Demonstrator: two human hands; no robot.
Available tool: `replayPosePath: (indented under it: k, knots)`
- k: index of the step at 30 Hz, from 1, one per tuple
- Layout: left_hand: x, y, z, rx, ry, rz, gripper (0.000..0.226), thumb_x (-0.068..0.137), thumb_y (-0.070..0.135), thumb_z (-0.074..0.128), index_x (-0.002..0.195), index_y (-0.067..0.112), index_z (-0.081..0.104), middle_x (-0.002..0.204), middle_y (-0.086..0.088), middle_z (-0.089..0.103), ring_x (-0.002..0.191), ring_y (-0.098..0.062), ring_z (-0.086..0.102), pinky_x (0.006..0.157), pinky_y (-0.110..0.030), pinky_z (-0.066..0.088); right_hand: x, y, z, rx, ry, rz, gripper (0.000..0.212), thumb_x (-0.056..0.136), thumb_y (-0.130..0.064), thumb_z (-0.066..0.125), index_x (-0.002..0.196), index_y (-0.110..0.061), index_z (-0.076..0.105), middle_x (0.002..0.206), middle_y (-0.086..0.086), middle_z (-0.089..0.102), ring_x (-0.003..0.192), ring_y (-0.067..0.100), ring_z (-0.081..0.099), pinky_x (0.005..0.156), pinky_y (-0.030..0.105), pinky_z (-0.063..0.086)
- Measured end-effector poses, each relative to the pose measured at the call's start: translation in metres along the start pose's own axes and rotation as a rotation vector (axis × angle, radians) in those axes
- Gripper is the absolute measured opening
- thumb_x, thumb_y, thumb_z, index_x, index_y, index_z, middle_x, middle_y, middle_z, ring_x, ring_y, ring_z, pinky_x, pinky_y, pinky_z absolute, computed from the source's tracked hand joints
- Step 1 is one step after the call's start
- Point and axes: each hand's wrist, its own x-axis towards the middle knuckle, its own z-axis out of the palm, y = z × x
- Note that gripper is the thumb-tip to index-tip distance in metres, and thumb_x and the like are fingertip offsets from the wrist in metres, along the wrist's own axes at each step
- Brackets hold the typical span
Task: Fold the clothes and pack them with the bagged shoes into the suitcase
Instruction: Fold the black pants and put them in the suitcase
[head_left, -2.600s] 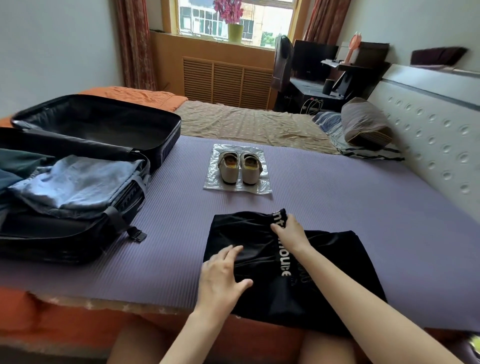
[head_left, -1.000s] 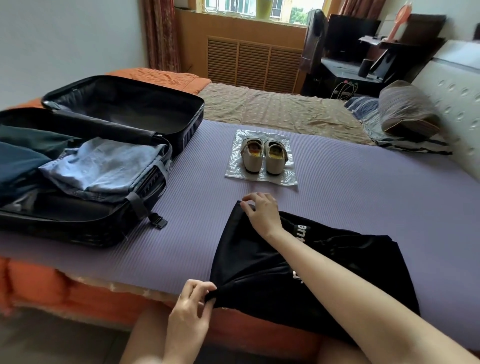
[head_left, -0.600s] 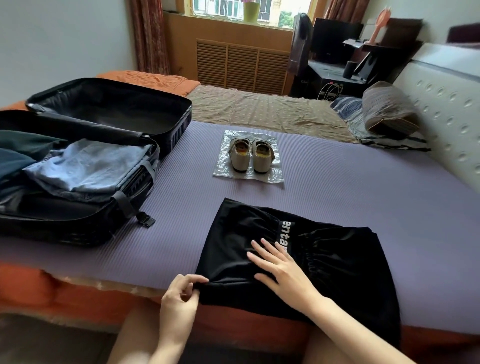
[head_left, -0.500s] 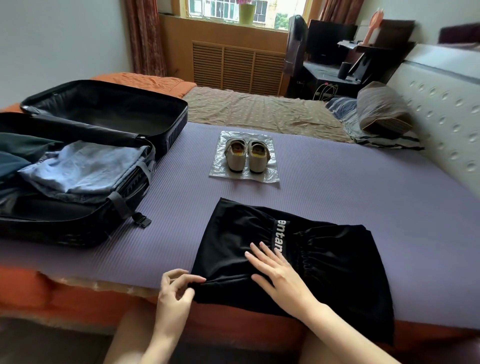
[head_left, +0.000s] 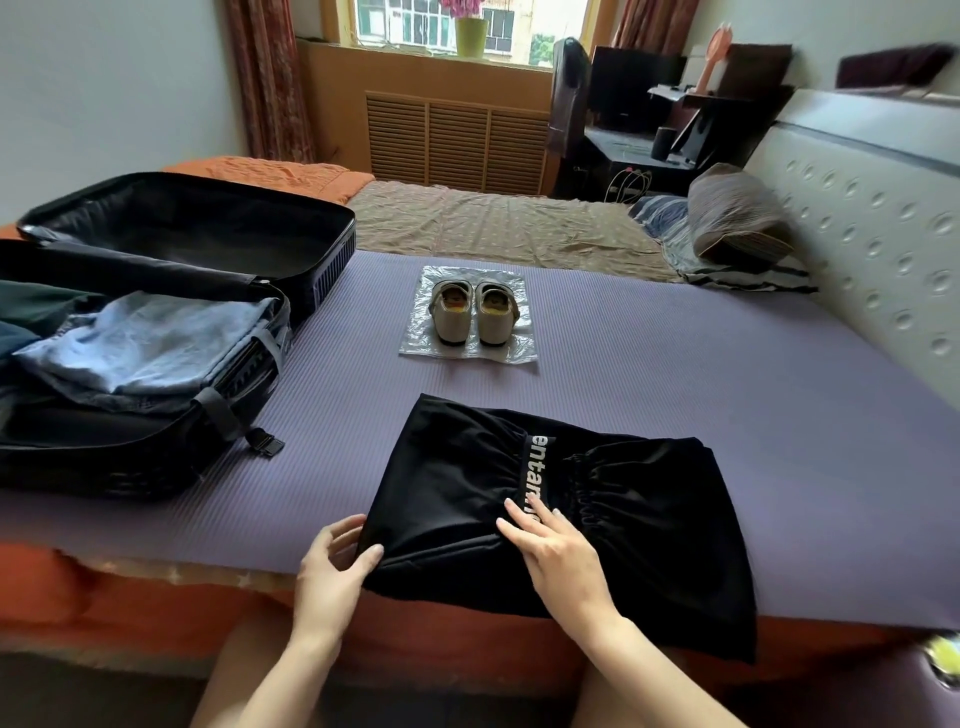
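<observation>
Black garment half-folded at the near bed edge, both hands on it
L to R: open suitcase (head_left: 130, 467) lies far left on the bed (head_left: 675, 374), w/ folded jeans (head_left: 145, 348) inside; shoes (head_left: 470, 312) stand on top of their plastic bag (head_left: 514, 356) in the middle, not yet bagged, well apart from the hands; black garment (head_left: 649, 519) lies right of the suitcase, long axis approx. left-right, far-left corner turned a bit away. Left hand (head_left: 332, 569) is at its near-left corner, grip closed as a pinch on the fabric, thumb on top; right hand (head_left: 563, 558) lies flat on the middle by the white lettering (head_left: 537, 467), fingers straight, gripping nothing. I judge the next fold goes from that left corner over toward the right hand, so the left hand leads; the suitcase is also nearer to the left hand
</observation>
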Motion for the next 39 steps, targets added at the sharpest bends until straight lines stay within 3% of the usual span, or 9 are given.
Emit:
replayPosePath:
  k: [3, 6, 9, 14, 23, 29, 35, 37, 39]
  knots:
    - [0.001, -0.003, 0.001, 0.022, 0.023, -0.013, 0.033, 0.078, 0.005, 0.074, 0.102, 0.023, 0.061, 0.106, -0.003, 0.066, 0.106, -0.020, 0.060, 0.098, -0.038, 0.045, -0.001, -0.001, 0.000, 0.081, -0.083, 0.009, 0.051, 0.075, -0.009, 0.075, 0.122, -0.028, 0.064, 0.135, -0.010, 0.056, 0.130, 0.017, 0.048, 0.104, 0.036, 0.044]
    - [0.005, 0.003, 0.003, 0.129, 0.007, 0.007, 0.032, 0.080, 0.016, 0.073, 0.109, 0.021, 0.059, 0.107, -0.001, 0.063, 0.104, -0.019, 0.059, 0.095, -0.036, 0.045, 0.004, 0.001, -0.009, 0.274, -0.139, 0.074, 0.041, 0.093, -0.017, 0.055, 0.133, -0.027, 0.055, 0.147, -0.014, 0.039, 0.142, 0.009, 0.027, 0.116, 0.023, 0.019]
    - [0.013, 0.015, 0.007, 0.207, 0.010, 0.016, 0.036, 0.083, 0.028, 0.070, 0.116, 0.020, 0.057, 0.108, 0.001, 0.062, 0.103, -0.018, 0.058, 0.090, -0.033, 0.045, 0.013, 0.000, -0.020, 0.438, -0.049, 0.239, 0.036, 0.095, -0.030, 0.055, 0.131, -0.028, 0.057, 0.150, -0.017, 0.032, 0.141, 0.002, 0.025, 0.111, 0.017, 0.022]
    - [0.040, 0.031, 0.022, 0.288, -0.029, 0.009, 0.043, 0.087, 0.026, 0.065, 0.125, 0.009, 0.052, 0.115, -0.009, 0.060, 0.106, -0.025, 0.057, 0.088, -0.034, 0.043, 0.039, 0.000, -0.016, 0.505, -0.080, 0.623, 0.050, 0.093, -0.032, 0.056, 0.141, -0.020, 0.044, 0.145, 0.007, 0.043, 0.134, 0.019, 0.040, 0.110, 0.031, 0.032]
    - [0.079, 0.054, 0.054, 0.540, -0.059, 0.119, 0.055, 0.090, 0.029, 0.061, 0.139, 0.011, 0.041, 0.132, -0.015, 0.050, 0.123, -0.031, 0.044, 0.105, -0.040, 0.033, 0.050, -0.001, -0.020, 0.534, -0.117, 0.715, 0.052, 0.090, -0.019, 0.061, 0.139, -0.018, 0.044, 0.131, 0.009, 0.041, 0.125, 0.025, 0.035, 0.099, 0.024, 0.029]
    - [0.069, 0.047, 0.065, 0.864, -0.209, 0.304, 0.066, 0.098, 0.042, 0.040, 0.151, 0.029, 0.003, 0.159, -0.010, -0.007, 0.146, -0.024, -0.005, 0.117, -0.042, 0.001, 0.050, -0.002, -0.025, 0.665, -0.082, 0.704, 0.045, 0.088, -0.002, 0.061, 0.131, -0.011, 0.055, 0.132, 0.008, 0.043, 0.113, 0.008, 0.044, 0.091, 0.004, 0.024]
    - [0.073, 0.045, 0.083, 1.023, -0.356, 0.449, 0.072, 0.083, 0.072, 0.006, 0.146, 0.039, -0.007, 0.155, 0.005, -0.021, 0.139, -0.013, -0.027, 0.111, -0.044, -0.018, 0.034, 0.001, -0.017, 0.540, -0.047, 0.589, 0.043, 0.092, -0.001, 0.055, 0.134, -0.008, 0.051, 0.142, 0.001, 0.032, 0.113, -0.001, 0.037, 0.086, -0.008, 0.022]
    - [0.075, 0.034, 0.088, 1.128, -0.415, 0.408, 0.091, 0.065, 0.083, -0.014, 0.145, 0.040, -0.011, 0.156, 0.001, -0.019, 0.140, -0.015, -0.026, 0.112, -0.047, -0.016, 0.027, -0.003, -0.009, 0.450, -0.058, 0.552, 0.044, 0.094, -0.002, 0.052, 0.138, -0.010, 0.048, 0.147, 0.003, 0.029, 0.118, 0.001, 0.038, 0.093, -0.004, 0.026]
    - [0.075, 0.025, 0.090, 1.242, -0.430, 0.392, 0.107, 0.044, 0.084, -0.034, 0.140, 0.039, -0.020, 0.156, -0.001, -0.021, 0.138, -0.015, -0.028, 0.111, -0.047, -0.017, 0.021, -0.007, -0.002, 0.307, -0.046, 0.515, 0.047, 0.089, -0.006, 0.062, 0.134, -0.013, 0.053, 0.142, 0.007, 0.041, 0.127, 0.015, 0.040, 0.107, 0.020, 0.036]
